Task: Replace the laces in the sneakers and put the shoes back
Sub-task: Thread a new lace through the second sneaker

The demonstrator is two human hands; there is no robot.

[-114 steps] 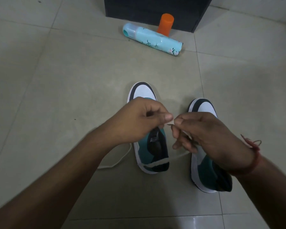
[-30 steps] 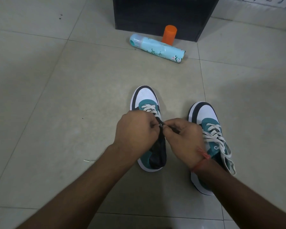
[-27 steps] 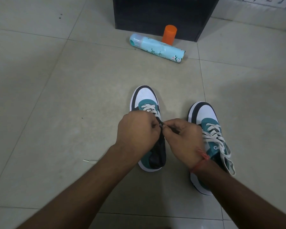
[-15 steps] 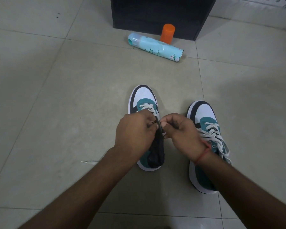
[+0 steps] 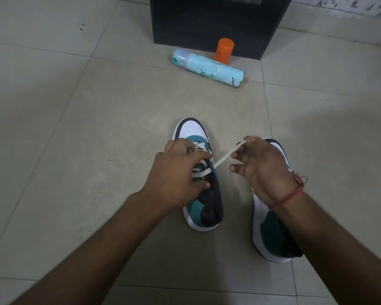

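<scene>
Two teal, white and black sneakers stand side by side on the tiled floor. The left sneaker carries a white lace through its front eyelets. My left hand grips this sneaker at the laced part, fingers curled over the eyelets. My right hand pinches the free end of the lace and holds it taut, stretched up and to the right from the shoe. The right sneaker lies mostly hidden under my right hand and forearm.
A light blue spray can lies on its side on the floor beyond the shoes. An orange bottle stands behind it, against a black cabinet. Pale floor tiles spread to the left and right.
My hands were together over the left sneaker's tongue. My right hand has now moved right and up, drawing the white lace out taut, and covers the right sneaker's laces.
</scene>
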